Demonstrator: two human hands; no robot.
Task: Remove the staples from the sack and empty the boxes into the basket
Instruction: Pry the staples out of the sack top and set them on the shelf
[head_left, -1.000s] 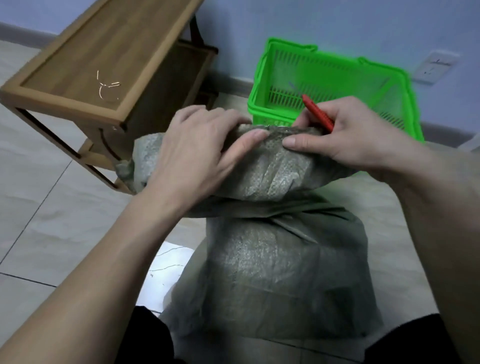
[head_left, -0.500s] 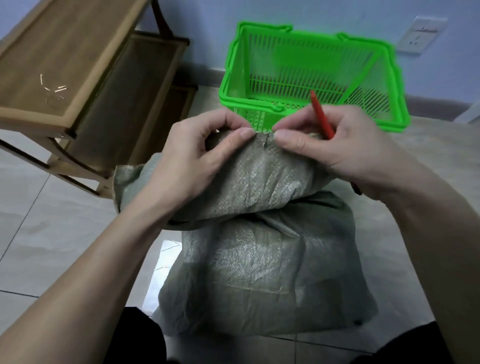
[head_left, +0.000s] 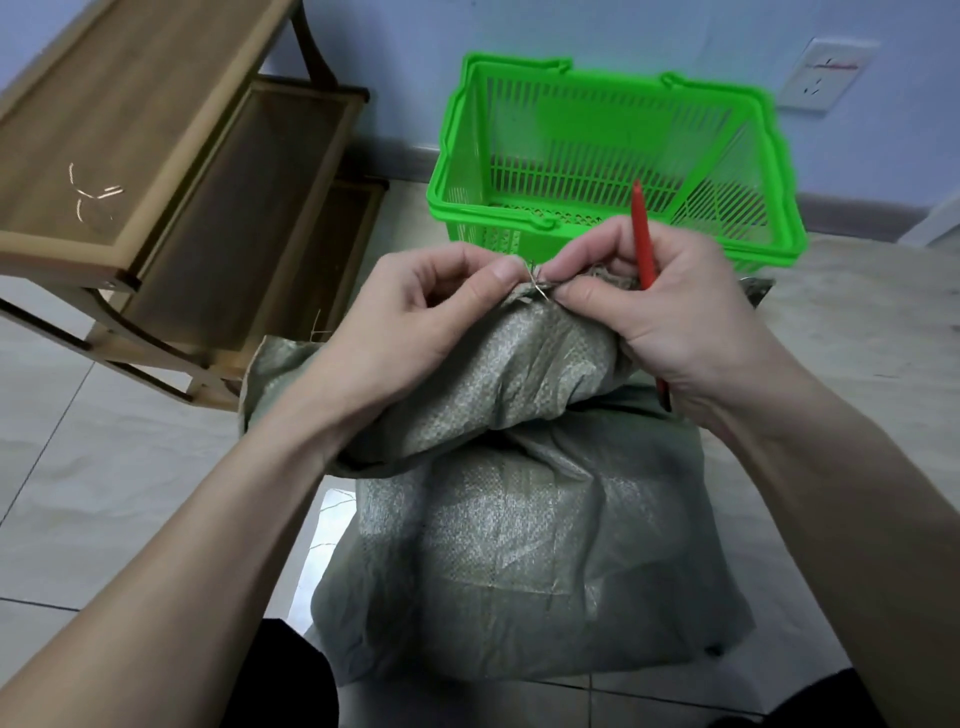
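A grey-green woven sack (head_left: 519, 545) stands on the floor tiles in front of me, its folded top edge raised. My left hand (head_left: 415, 332) pinches that top edge beside a bent metal staple (head_left: 537, 283). My right hand (head_left: 670, 312) pinches the sack edge on the other side of the staple and also holds a red tool (head_left: 643, 234) upright against its palm. The boxes are hidden inside the sack. A bright green plastic basket (head_left: 613, 156) stands just behind the sack, and I see nothing in it.
A wooden tiered shelf (head_left: 156, 171) stands at the left, with a few loose staples (head_left: 93, 192) lying on its top. A wall socket (head_left: 826, 73) sits on the blue wall behind the basket. My knees frame the sack at the bottom.
My fingers have curled into a tighter pinch at the sack's edge, and the staple now stands out between my two thumbs. The red tool has tipped more upright. The view has shifted closer.
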